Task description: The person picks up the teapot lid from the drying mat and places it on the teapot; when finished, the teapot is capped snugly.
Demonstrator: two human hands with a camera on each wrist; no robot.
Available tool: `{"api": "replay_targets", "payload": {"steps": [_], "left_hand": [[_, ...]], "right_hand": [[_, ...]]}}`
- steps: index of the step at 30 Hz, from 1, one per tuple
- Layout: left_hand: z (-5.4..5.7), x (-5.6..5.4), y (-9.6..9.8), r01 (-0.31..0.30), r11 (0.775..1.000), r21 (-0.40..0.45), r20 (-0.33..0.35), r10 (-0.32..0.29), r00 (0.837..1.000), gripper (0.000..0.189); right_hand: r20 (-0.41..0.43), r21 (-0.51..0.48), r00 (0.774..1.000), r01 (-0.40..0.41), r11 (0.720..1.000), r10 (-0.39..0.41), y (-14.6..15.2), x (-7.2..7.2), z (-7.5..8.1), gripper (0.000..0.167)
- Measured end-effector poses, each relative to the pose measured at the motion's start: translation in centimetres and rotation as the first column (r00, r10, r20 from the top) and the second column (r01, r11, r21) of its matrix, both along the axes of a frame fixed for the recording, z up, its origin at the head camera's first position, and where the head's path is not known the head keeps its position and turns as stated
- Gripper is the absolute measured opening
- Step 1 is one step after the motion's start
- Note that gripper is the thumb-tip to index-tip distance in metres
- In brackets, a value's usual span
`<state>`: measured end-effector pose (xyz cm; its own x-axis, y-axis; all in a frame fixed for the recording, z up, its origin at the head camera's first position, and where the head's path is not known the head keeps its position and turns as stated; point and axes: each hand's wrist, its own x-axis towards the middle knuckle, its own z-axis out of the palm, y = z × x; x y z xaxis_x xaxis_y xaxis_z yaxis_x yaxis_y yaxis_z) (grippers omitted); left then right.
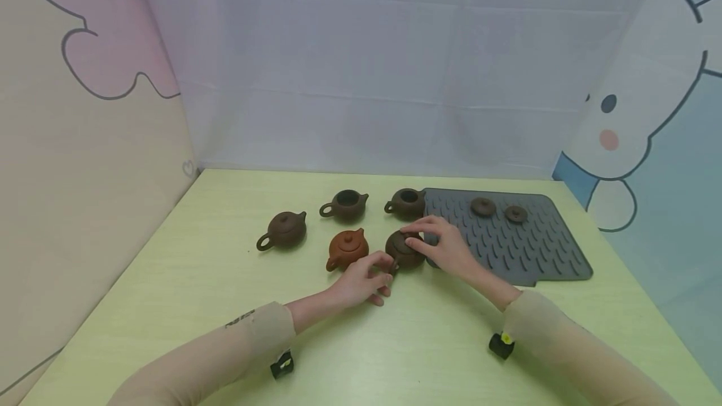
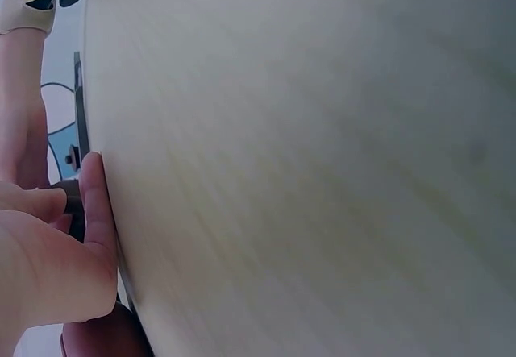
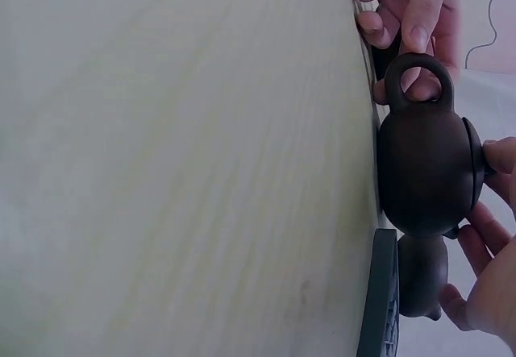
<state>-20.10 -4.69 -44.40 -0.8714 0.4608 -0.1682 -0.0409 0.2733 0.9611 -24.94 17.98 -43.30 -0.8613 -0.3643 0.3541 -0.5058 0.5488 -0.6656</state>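
A dark brown teapot point(image 1: 408, 259) with its lid on sits on the table by the mat's left edge. My left hand point(image 1: 356, 282) pinches its looped handle point(image 3: 394, 79) between thumb and fingers. From above, my right hand point(image 1: 447, 248) holds the lid's knob with thumb and fingertips; the lid point(image 3: 476, 159) lies seated on the pot, and the fingers partly hide it in the head view. Just left of this pot stands a reddish-brown lidded teapot point(image 1: 341, 248), close behind my left hand. In the left wrist view, my left hand point(image 2: 56, 252) largely covers the dark pot.
A lidded brown teapot point(image 1: 289, 230) stands farther left. Two lidless pots, one brown teapot point(image 1: 346, 210) and another brown teapot point(image 1: 407, 208), stand at the back. On the grey ridged mat point(image 1: 502, 249) lie a larger lid point(image 1: 483, 207) and a smaller lid point(image 1: 516, 213).
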Motion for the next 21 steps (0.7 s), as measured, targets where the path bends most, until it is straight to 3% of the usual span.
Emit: {"api": "replay_targets", "payload": {"steps": [14,21], "left_hand": [[-0.11,-0.19,0.03,0.000,1.000,-0.001,0.012,0.000,1.000,0.029],[0.32,-0.43,-0.55,0.083,0.997,0.001,0.083,-0.083,0.993,0.033]], "right_hand": [[0.012,-0.001,1.000,-0.025,1.000,0.025,0.16,0.04,-0.46,0.025],[-0.001,0.002,1.000,-0.017,1.000,0.017,0.09,0.04,-0.64,0.025]]}}
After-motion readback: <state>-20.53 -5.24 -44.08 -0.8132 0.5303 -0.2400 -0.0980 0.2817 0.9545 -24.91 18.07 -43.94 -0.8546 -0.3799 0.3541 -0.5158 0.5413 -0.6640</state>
